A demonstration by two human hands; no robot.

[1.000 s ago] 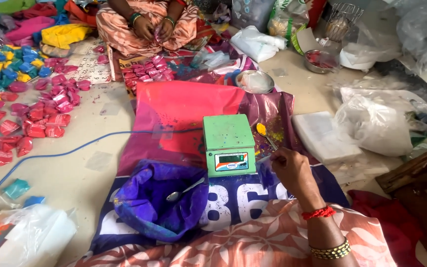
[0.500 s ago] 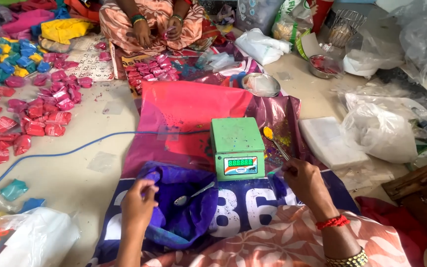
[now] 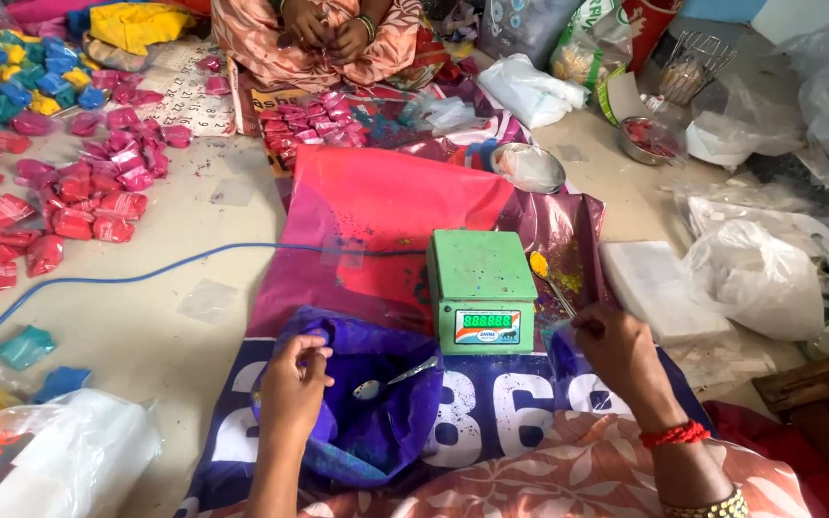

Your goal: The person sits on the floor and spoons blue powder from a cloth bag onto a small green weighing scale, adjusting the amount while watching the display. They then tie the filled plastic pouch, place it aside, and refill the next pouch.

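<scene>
One green scale (image 3: 481, 288), one spoon (image 3: 390, 380), one purple bag (image 3: 376, 403), one blue cable (image 3: 127, 280) and two steel bowls (image 3: 528, 168) are lying here; pink packets (image 3: 79, 206) are lying uncounted

A weighing scale (image 3: 482, 288) stands on a plastic sheet (image 3: 386, 206) spread over the floor (image 3: 146, 336). Before it, to the left, an open bag (image 3: 376, 422) holds a spoon (image 3: 390, 381) (bowl end nearest the left hand (image 3: 292, 391)). The right hand (image 3: 616, 350) rests just right of the scale. Small packets (image 3: 79, 206) lie scattered far left; a metal bowl (image 3: 528, 167) sits behind the scale.
</scene>
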